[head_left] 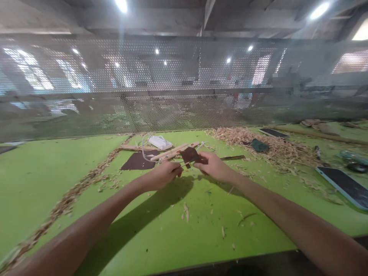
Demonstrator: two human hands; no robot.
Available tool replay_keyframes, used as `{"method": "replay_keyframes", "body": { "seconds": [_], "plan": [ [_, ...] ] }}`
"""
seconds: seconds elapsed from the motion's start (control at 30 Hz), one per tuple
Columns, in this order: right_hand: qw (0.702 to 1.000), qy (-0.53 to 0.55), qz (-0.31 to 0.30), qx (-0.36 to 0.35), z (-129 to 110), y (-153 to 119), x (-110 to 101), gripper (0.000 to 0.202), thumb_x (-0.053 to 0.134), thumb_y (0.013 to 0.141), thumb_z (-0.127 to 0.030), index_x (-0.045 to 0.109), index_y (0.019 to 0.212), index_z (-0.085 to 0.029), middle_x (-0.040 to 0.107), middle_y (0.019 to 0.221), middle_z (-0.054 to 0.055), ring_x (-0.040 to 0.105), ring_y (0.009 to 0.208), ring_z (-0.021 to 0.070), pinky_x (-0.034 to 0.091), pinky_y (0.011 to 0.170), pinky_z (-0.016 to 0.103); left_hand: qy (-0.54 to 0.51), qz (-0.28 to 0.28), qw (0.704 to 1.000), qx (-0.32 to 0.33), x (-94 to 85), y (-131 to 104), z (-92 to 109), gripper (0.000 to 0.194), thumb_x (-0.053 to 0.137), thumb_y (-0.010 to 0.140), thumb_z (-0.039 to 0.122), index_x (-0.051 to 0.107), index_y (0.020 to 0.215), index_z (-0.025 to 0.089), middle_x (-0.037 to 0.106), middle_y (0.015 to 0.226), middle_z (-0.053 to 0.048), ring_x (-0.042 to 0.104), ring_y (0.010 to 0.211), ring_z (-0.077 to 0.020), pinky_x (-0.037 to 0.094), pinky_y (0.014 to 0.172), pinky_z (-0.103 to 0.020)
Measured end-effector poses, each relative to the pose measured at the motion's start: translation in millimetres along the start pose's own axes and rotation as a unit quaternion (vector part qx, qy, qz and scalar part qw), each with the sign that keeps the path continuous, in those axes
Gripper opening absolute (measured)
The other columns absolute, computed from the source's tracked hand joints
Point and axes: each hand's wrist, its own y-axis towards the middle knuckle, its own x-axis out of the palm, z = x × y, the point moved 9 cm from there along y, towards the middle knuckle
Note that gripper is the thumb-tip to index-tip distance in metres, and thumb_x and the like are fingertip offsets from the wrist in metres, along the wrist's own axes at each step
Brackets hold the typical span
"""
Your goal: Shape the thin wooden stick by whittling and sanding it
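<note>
My left hand [165, 175] is closed around a thin, pale wooden stick [185, 164], just above the green table. In my right hand [214, 165] is a folded piece of dark brown sandpaper [189, 154], pinched between the fingers at the stick's other end. Whether the paper wraps fully round the stick is hidden. Just beyond my hands lie several pale wooden sticks [170, 153]. A larger brown sandpaper sheet [137, 161] rests flat to their left. A thin dark tool [233, 157] lies right of my right hand.
A white device [160, 142] with a cable sits behind the sticks. Wood shavings [247, 138] are heaped at the back right around a dark green cloth [260, 145]. Phones [345, 186] lie on the right. A perforated screen [184, 103] stands along the table's back edge.
</note>
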Motion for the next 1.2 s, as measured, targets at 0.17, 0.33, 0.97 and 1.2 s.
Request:
{"method": "replay_keyframes", "body": {
  "seconds": [0.17, 0.33, 0.97, 1.2],
  "plan": [
    [0.997, -0.040, -0.015, -0.062, -15.6, -4.6, 3.7, 0.006, 0.064, 0.098, -0.021, 0.070, 0.097, -0.018, 0.065, 0.075, 0.000, 0.052, 0.057, 0.0104, 0.041, 0.055, 0.025, -0.181, -0.100, 0.978, -0.026, 12.4, -8.9, 3.4, 0.035, 0.050, 0.102, 0.047, 0.059, 0.083, 0.019, 0.045, 0.063, 0.003, 0.039, 0.051, -0.0115, 0.031, 0.049, -0.026],
    [0.998, -0.014, -0.029, -0.059, -19.3, -4.6, 0.8, 0.014, 0.064, 0.100, -0.030, 0.069, 0.095, -0.018, 0.063, 0.069, 0.000, 0.053, 0.055, 0.0114, 0.041, 0.054, 0.026, -0.216, -0.108, 0.970, -0.022, 12.6, -9.3, -1.8, 0.049, 0.050, 0.101, 0.064, 0.061, 0.087, 0.018, 0.045, 0.064, 0.004, 0.039, 0.052, -0.0102, 0.030, 0.049, -0.024],
    [0.997, 0.055, 0.045, 0.042, 13.6, 3.4, -27.7, 0.055, 0.057, 0.102, -0.064, 0.048, 0.067, -0.023, 0.044, 0.053, -0.004, 0.042, 0.043, 0.0093, 0.035, 0.045, 0.026, -0.227, -0.103, 0.968, -0.027, 11.5, -4.5, -14.1, 0.053, 0.050, 0.100, 0.068, 0.060, 0.085, 0.018, 0.041, 0.060, 0.005, 0.037, 0.050, -0.0097, 0.029, 0.048, -0.024],
    [0.997, -0.037, 0.067, 0.002, 8.9, 2.9, -28.8, 0.062, 0.056, 0.096, -0.077, 0.053, 0.065, -0.023, 0.052, 0.052, -0.001, 0.047, 0.043, 0.0106, 0.038, 0.043, 0.027, -0.180, -0.082, 0.980, -0.026, 8.1, -2.8, -15.8, 0.052, 0.048, 0.102, 0.065, 0.060, 0.084, 0.018, 0.045, 0.064, 0.003, 0.040, 0.052, -0.0108, 0.031, 0.050, -0.024]
  ]
}}
